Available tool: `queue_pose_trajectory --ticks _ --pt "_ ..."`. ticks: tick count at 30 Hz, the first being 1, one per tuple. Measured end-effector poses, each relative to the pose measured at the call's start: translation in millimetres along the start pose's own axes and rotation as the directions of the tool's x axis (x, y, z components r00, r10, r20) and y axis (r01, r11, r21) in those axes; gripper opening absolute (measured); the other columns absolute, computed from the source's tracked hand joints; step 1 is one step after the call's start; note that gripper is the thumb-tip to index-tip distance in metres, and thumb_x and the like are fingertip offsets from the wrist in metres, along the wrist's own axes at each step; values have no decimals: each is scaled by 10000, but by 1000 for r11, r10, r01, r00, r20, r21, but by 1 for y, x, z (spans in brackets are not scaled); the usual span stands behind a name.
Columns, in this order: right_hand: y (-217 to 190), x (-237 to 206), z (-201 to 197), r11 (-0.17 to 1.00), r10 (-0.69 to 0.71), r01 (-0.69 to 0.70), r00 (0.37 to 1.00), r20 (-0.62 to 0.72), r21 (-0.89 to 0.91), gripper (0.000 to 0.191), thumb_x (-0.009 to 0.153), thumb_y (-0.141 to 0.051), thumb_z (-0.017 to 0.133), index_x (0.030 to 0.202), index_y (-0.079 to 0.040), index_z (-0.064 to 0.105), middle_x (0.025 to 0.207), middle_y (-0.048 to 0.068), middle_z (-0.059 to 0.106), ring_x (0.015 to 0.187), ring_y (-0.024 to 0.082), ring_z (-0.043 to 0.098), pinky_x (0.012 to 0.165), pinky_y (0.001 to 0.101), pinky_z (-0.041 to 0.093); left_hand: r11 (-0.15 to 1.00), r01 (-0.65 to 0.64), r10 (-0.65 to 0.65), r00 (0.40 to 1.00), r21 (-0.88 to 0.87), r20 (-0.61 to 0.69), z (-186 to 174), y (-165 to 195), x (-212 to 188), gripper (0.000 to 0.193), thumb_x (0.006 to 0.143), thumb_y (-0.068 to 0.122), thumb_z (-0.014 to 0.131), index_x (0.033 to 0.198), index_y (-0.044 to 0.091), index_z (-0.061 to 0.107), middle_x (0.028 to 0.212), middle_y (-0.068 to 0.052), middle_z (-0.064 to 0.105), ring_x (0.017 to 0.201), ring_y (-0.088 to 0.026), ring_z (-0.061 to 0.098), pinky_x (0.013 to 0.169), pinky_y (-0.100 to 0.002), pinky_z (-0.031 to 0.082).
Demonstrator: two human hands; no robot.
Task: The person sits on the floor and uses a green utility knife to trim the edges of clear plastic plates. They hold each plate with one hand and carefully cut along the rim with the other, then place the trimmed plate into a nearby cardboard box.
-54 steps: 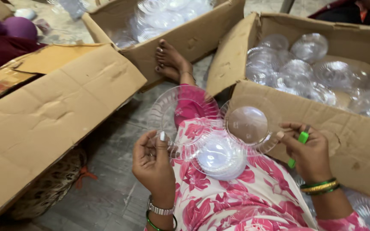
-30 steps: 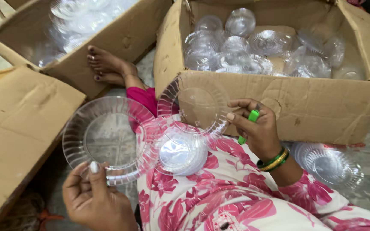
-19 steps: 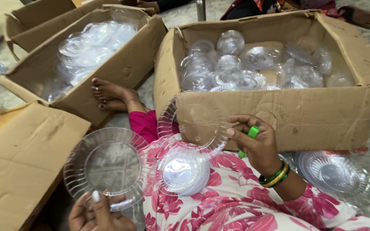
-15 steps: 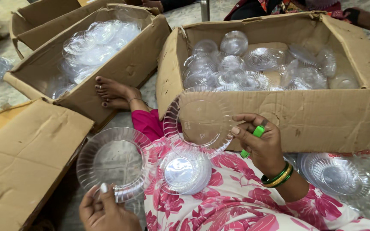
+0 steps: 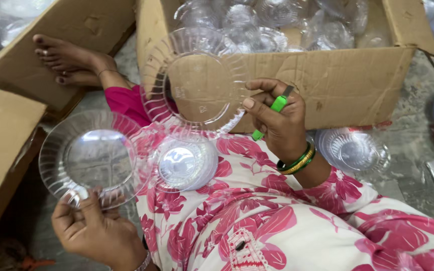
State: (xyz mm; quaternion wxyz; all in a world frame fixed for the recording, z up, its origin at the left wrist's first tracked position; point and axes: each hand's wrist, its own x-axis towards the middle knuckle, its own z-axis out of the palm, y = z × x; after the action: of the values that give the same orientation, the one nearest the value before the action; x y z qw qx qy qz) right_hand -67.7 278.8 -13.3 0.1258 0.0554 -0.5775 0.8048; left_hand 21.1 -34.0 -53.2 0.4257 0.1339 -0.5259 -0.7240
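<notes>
Left hand (image 5: 96,233) pinches a clear plate (image 5: 91,158) at lower left — right hand (image 5: 277,123) grips another plate (image 5: 194,83) and a green tool (image 5: 272,110), fingers clamped.

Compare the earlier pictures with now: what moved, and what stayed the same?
The left hand carried its clear plastic plate out to the left, apart from the plate in the right hand. Both grips, the green tool and the lap stack stayed.

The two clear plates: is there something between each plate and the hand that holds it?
Nothing visible. The left hand pinches the rim of one clear plate directly. The right hand grips the edge of the other clear plate with bare fingers; the green tool sits in the same fist, behind the plate's edge.
</notes>
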Motion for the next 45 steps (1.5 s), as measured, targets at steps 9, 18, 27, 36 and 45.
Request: queue_pose_trajectory --ticks 9,18,27,36,45 --pt "11 4 6 977 -122 127 992 45 -170 289 985 14 719 1261 34 634 881 40 673 646 56 554 561 196 413 991 70 -73 997 -113 -20 30 17 -5 243 1000 15 648 1230 -15 577 963 -66 658 794 -106 640 614 -311 628" --pt "21 -2 6 981 -45 59 996 78 -186 303 935 11 710 1229 40 643 913 98 732 586 45 515 510 196 394 985 83 -86 996 -149 -12 36 21 -8 262 963 7 653 1212 -20 578 984 -59 667 802 -86 650 627 -285 628" --pt "10 -11 21 997 34 -25 992 120 -76 311 902 42 726 1201 43 644 846 18 668 605 54 528 517 203 393 997 36 -30 995 -66 93 36 19 -10 280 995 -34 668 1262 -25 584 1059 -68 659 892 -90 647 750 -241 578" --pt "6 -27 28 977 141 -85 946 293 -194 314 969 -20 714 1274 16 650 887 24 693 622 17 525 533 185 392 979 204 -196 936 4 292 51 15 -24 349 1006 -18 696 1319 0 543 974 -73 709 858 -91 703 702 -253 621" --pt "6 24 -22 852 30 166 931 363 -497 220 998 55 717 1210 -2 710 1049 27 730 939 113 718 855 262 607 879 174 -308 918 444 250 37 -14 -6 257 972 205 733 1151 28 681 814 -62 717 608 -103 652 513 -247 523"
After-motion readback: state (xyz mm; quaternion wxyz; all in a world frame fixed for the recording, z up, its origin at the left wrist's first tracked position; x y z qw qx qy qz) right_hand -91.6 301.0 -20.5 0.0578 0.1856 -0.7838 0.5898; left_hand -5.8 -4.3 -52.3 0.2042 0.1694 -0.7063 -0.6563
